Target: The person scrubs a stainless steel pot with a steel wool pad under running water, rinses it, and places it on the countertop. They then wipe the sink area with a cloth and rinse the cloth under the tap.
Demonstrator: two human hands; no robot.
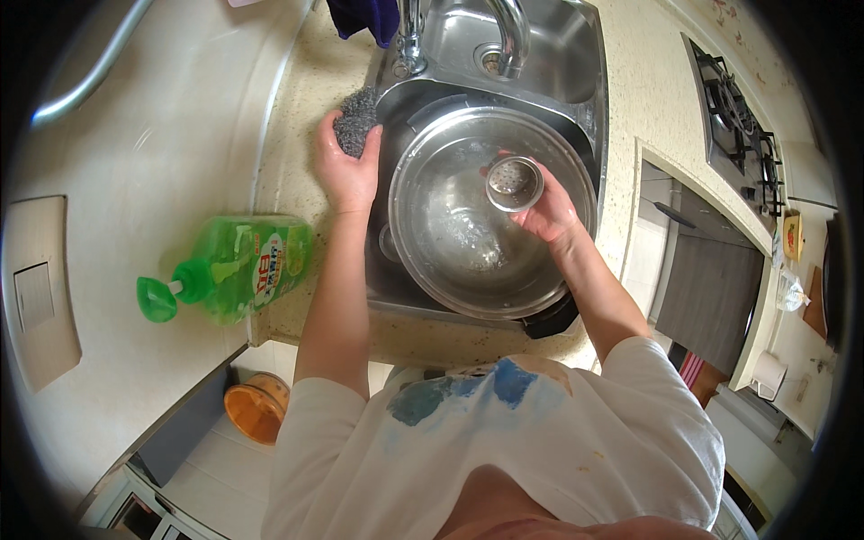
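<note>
My left hand (347,172) grips a grey steel-wool scourer (356,121) over the counter, at the left rim of the sink. A small round metal strainer cup (514,182) with a perforated bottom is held in my right hand (550,209), its mouth turned up towards me. Below it sits a wide stainless steel pot (445,223) with a little water in the bottom. The pot fills most of the near sink basin (379,283), and its black handle (552,318) shows at the lower right. My right fingers are partly hidden behind the cup.
A chrome faucet (511,40) arches over the far basin (560,50). On the left counter stands a green dish-soap pump bottle (250,266). A dark purple cloth (364,20) hangs beyond the scourer. The gas stove (732,121) is far right; an orange bucket (256,408) is low left.
</note>
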